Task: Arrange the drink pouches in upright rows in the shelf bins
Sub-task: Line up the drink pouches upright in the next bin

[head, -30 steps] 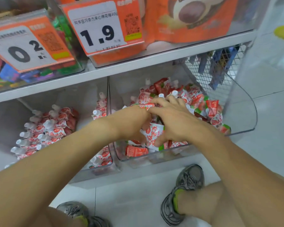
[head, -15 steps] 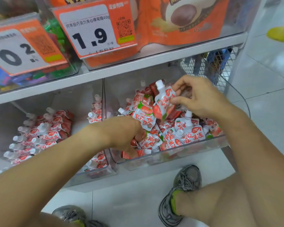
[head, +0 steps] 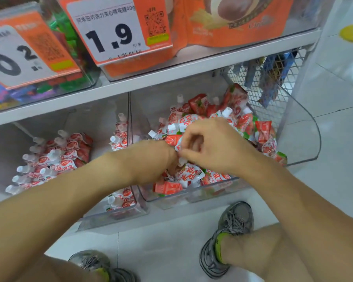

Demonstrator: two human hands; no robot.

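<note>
Head view. Shop shelf (head: pixel 151 82) over a pale tiled floor; two clear bins sit on the lower level, price tags above.

Right bin (head: pixel 306 139): loose heap of red-and-white pouches (head: pixel 261 131), caps pointing every way, none in rows. Left bin (head: pixel 114 216): rows (head: pixel 55 159) already standing, caps up and leaning toward the back.

Both hands meet over the right bin's front half. Right hand (head: pixel 210 147) pinches one pouch (head: pixel 174 140) between thumb and curled fingers. Left hand (head: pixel 151 159) is curled in beside it; whether it holds a pouch I cannot tell, the fingers are hidden.

Held pouch: long axis roughly level, cap end toward the left, so not upright.

Risks, as judged: the narrow pinch on slick film may slip and drop the pouch back into the heap; set among loose neighbours it could topple; the forearms could knock the heap's front pouches over the low rim.
</note>
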